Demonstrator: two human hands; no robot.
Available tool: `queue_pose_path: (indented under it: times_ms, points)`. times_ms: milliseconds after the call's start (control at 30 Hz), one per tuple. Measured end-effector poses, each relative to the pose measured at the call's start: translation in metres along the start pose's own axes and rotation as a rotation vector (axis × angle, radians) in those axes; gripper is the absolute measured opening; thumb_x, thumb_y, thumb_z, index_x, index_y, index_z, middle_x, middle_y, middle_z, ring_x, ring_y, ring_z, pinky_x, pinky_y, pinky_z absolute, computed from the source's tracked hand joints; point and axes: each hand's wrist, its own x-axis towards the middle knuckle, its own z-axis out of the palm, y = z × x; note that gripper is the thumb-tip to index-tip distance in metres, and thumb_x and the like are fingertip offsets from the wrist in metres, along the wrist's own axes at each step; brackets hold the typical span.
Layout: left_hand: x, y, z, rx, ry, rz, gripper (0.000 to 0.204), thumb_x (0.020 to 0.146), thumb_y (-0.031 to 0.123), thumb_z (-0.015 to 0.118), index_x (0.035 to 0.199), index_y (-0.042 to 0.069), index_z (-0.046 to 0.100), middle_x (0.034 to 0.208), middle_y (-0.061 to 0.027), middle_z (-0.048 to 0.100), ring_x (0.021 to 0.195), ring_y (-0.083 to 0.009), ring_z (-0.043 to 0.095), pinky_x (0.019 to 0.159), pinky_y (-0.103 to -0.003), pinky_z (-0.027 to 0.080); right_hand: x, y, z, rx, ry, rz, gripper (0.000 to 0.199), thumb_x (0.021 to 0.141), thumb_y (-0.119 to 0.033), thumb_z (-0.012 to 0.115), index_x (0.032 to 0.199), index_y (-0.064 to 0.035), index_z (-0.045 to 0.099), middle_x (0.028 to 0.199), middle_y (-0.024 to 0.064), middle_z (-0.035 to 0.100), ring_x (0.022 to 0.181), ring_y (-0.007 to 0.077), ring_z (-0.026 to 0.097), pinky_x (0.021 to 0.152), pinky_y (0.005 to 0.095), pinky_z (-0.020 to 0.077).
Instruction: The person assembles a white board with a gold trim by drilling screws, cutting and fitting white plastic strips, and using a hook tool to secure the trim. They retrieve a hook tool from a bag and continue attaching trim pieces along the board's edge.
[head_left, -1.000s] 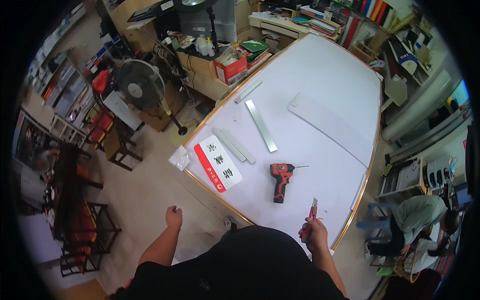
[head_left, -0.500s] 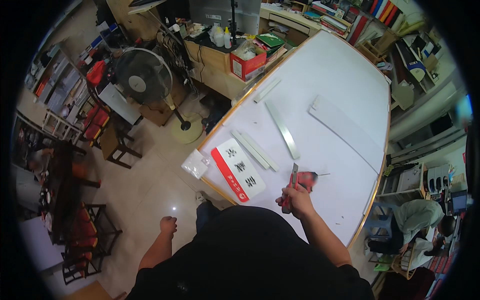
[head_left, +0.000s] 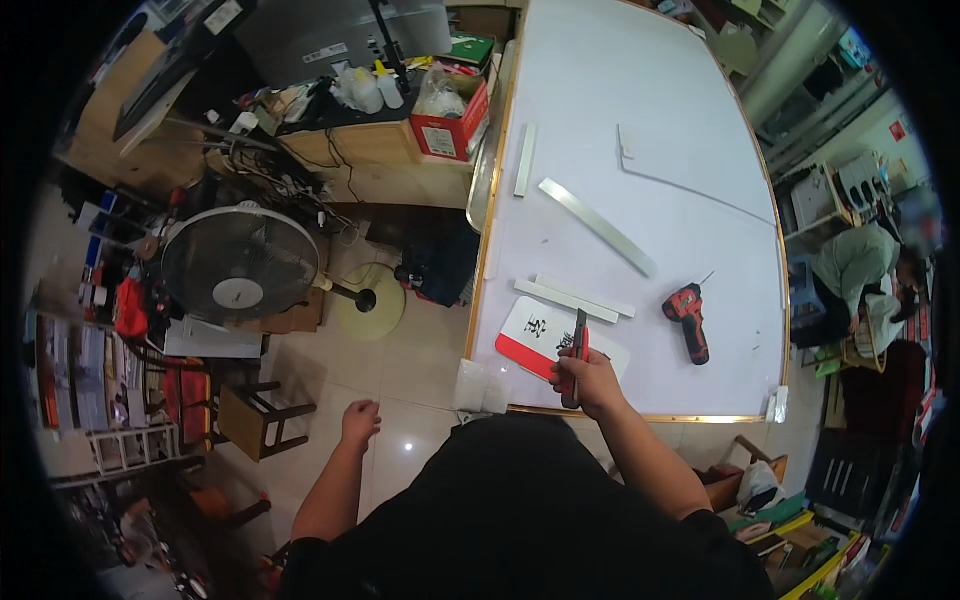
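Over the sign [head_left: 535, 335], right hand [head_left: 590, 380] grip clamped on red cutter [head_left: 576, 352]; left hand [head_left: 360, 422] loosely curled.

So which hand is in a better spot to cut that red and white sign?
Probably the right hand: it grips the red knife over the sign on the white table. The left hand hangs empty, off the table.

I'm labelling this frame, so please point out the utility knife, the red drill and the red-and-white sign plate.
utility knife [head_left: 578, 335]: head view, on the dark blade end above the right hand.
red drill [head_left: 688, 318]: head view, on its red body.
red-and-white sign plate [head_left: 528, 330]: head view, on its white part.
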Motion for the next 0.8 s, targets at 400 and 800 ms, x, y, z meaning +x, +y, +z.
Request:
queue_pose_path:
  times_ms: [400,800]
  points:
    - [0.067,0.204,0.146,0.308,-0.471,0.207,0.050,0.099,0.028,0.068,0.138,0.000,0.055,0.119,-0.0086,0.066,0.102,-0.0191,0.066,0.081,-0.034,0.055,0.121,-0.033,0.076,-0.082,0.204,-0.077,0.024,0.094,-0.008,0.062,0.114,0.0040,0.057,0.096,0.0156,0.069,0.070,0.0219,0.071,0.059,0.0334,0.0555]
    - [0.143,0.305,0.299,0.789,-0.366,0.677,0.078,0.087,0.045,0.074,0.128,-0.014,0.044,0.116,-0.0343,0.067,0.109,-0.0463,0.068,0.093,-0.047,0.055,0.148,-0.005,0.141,0.134,0.399,-0.083,0.030,0.099,-0.009,0.061,0.123,0.0056,0.055,0.102,0.0151,0.070,0.081,0.0204,0.072,0.070,0.0309,0.0582]
